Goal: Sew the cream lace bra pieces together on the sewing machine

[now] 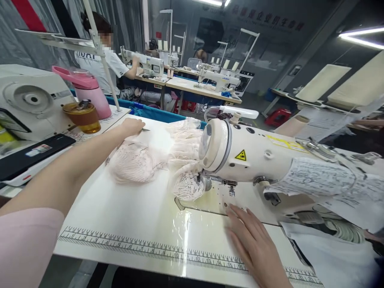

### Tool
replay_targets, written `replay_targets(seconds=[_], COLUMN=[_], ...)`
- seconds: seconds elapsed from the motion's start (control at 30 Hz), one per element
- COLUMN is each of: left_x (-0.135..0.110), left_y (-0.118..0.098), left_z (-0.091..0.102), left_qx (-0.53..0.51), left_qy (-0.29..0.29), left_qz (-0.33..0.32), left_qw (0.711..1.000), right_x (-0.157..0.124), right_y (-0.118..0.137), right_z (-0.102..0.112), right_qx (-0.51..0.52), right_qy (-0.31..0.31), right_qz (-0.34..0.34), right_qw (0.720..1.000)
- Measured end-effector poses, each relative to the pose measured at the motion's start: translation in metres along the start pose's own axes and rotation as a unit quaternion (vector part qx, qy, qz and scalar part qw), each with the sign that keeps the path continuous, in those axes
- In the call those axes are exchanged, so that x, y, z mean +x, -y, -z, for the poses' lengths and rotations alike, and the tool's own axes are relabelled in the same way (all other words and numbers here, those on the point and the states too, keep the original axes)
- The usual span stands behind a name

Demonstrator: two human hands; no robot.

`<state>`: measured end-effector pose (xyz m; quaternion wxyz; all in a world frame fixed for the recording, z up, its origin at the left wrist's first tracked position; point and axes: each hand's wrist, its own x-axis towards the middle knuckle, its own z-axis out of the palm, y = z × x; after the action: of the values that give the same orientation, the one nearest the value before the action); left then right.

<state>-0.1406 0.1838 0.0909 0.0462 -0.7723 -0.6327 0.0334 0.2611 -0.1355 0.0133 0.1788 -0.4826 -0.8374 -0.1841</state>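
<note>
My left hand (133, 126) is at the far left part of the white sewing table (144, 220), its fingers closed. A thin dark pointed tip shows beside the fingertips; the rest of that object is hidden. Just below the hand lies a pale pink lace bra cup (133, 162). More gathered pale lace (186, 146) lies left of the sewing machine head (240, 152), and a lace piece (189, 185) sits at the needle area. My right hand (252, 240) rests with fingers stretched out near the front of the machine bed, holding nothing.
A printed ruler (150, 250) runs along the table's front edge. At left stand a pink bottle (93, 94), an amber cup (82, 116) and a black phone-like object (36, 152). Paper sheets (321, 176) hang on the machine. A co-worker (105, 60) sits behind at another machine.
</note>
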Motion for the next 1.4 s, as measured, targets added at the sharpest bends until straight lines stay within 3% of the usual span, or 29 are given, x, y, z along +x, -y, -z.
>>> replay_targets(seconds=[0.1, 0.2, 0.27, 0.33, 0.4, 0.47, 0.53, 0.63, 0.7, 0.8, 0.87, 0.97, 1.0, 1.1, 1.17, 1.4], left_x=[-0.006, -0.018, -0.039, -0.076, -0.128, -0.181, -0.224, -0.256, -0.258, -0.241, -0.221, -0.182, -0.169, -0.139, -0.127, -0.125], left_y=[0.002, 0.005, -0.002, -0.019, -0.047, -0.082, -0.116, -0.152, -0.161, -0.163, -0.164, -0.175, -0.18, -0.194, -0.198, -0.17], left_z=[0.007, 0.03, 0.043, 0.048, 0.041, 0.027, 0.012, -0.003, -0.005, -0.004, -0.007, -0.018, -0.023, -0.036, -0.039, -0.033], left_qx=[-0.027, -0.063, -0.096, -0.145, -0.335, -0.468, -0.527, -0.548, -0.536, -0.529, -0.505, -0.325, -0.294, -0.235, -0.206, -0.152], left_qy=[-0.043, -0.098, -0.13, -0.137, -0.105, -0.011, 0.001, -0.024, -0.022, 0.028, 0.028, -0.029, -0.036, -0.057, -0.065, -0.036], left_qz=[0.005, 0.017, 0.01, -0.04, -0.163, -0.241, -0.253, -0.265, -0.288, -0.302, -0.269, -0.226, -0.221, -0.218, -0.222, -0.239], left_qw=[0.999, 0.993, 0.987, 0.979, 0.922, 0.85, 0.812, 0.793, 0.793, 0.793, 0.819, 0.918, 0.929, 0.946, 0.951, 0.958], right_x=[-0.006, -0.006, -0.002, 0.006, 0.018, 0.031, 0.042, 0.049, 0.045, 0.031, 0.019, 0.005, 0.0, -0.012, -0.018, -0.025], right_y=[0.007, 0.02, 0.036, 0.057, 0.08, 0.101, 0.117, 0.129, 0.129, 0.123, 0.119, 0.114, 0.114, 0.112, 0.111, 0.097], right_z=[0.007, 0.014, 0.017, 0.018, 0.016, 0.013, 0.011, 0.011, 0.013, 0.02, 0.024, 0.032, 0.034, 0.04, 0.042, 0.046], right_qx=[0.013, 0.065, 0.129, 0.221, 0.325, 0.419, 0.521, 0.627, 0.647, 0.659, 0.659, 0.627, 0.613, 0.577, 0.568, 0.559], right_qy=[-0.008, -0.02, -0.028, -0.034, -0.016, 0.005, 0.027, 0.022, 0.018, 0.025, 0.023, -0.003, -0.009, -0.006, 0.0, 0.016], right_qz=[-0.015, -0.05, -0.085, -0.126, -0.163, -0.21, -0.249, -0.29, -0.313, -0.342, -0.361, -0.389, -0.392, -0.396, -0.401, -0.403], right_qw=[1.0, 0.996, 0.988, 0.967, 0.931, 0.883, 0.816, 0.722, 0.695, 0.67, 0.66, 0.675, 0.686, 0.715, 0.719, 0.725])
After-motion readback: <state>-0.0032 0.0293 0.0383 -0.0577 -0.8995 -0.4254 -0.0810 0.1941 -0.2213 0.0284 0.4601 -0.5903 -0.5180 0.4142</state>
